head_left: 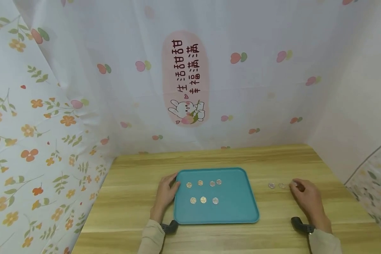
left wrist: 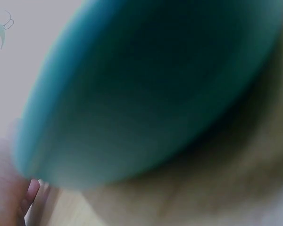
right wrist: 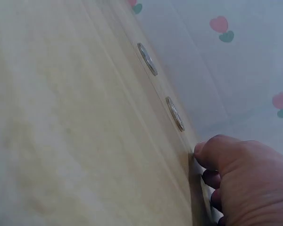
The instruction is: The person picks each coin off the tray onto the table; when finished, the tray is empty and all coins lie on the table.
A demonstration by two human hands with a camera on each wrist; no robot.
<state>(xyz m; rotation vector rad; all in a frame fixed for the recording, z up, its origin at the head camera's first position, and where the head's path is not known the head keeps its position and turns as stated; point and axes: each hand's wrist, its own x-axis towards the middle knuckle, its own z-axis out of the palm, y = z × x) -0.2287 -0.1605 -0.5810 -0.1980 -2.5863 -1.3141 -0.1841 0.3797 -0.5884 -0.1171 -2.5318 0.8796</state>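
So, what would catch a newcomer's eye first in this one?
The flat teal plastic tray at the middle of the pale wooden table, with seven small silver coins in two rows. The left hand touches its left rim; the right hand pinches one of three silver coins lying right of the tray.

Teal tray (head_left: 235,211), silver coins (head_left: 203,200), light woodgrain table (head_left: 130,197), white floral curtain (head_left: 35,123)
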